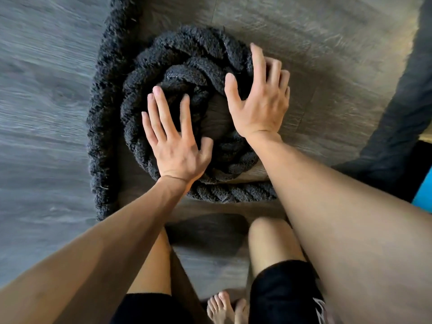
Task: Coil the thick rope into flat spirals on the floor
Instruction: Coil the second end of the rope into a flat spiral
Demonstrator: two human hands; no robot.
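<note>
A thick, fuzzy black rope (pixel 187 54) lies in a flat spiral of several turns on the grey wood floor (pixel 42 94). Its free length runs up the left side of the spiral and out of the top of the view. My left hand (pixel 174 141) lies flat on the near left part of the spiral, fingers straight and spread. My right hand (pixel 259 97) rests on the right side, fingers spread, fingertips curving over the outer turn. A small gap of bare floor shows at the spiral's centre between my hands.
My bare knees (pixel 268 239) and toes (pixel 222 307) are just below the spiral. Another dark length of rope (pixel 406 108) runs down the right edge. A bright blue object (pixel 424 195) sits at the right border.
</note>
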